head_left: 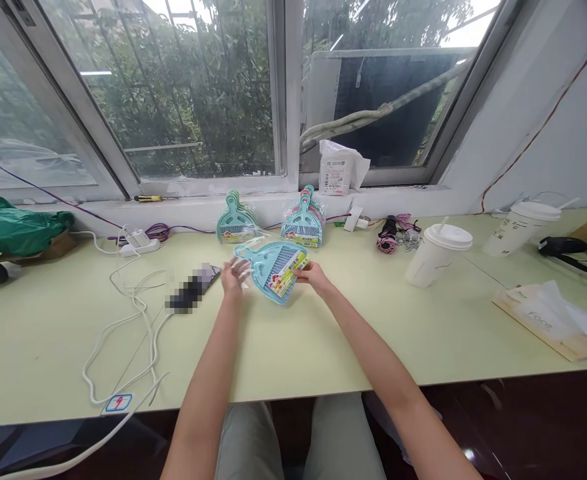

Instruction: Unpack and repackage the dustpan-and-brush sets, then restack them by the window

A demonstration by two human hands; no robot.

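A light blue dustpan-and-brush set [272,268] in clear plastic, with a yellow-green label, is held above the table, its handle pointing left. My right hand [313,276] pinches its label end on the right. On the other side, my left hand [234,275] has its fingers closed on the clear wrapping by the handle. Behind them, a stack of green dustpan sets [235,223] leans upright at the wall on the left. Another stack of similar sets [303,223], with some pink edges, stands to its right.
On the pale green table [353,340], a phone [206,277] and white cables [146,320] lie left. Lidded cups [433,257] and a tissue pack [543,323] are right. A power strip [141,247] and green bag [18,227] sit far left.
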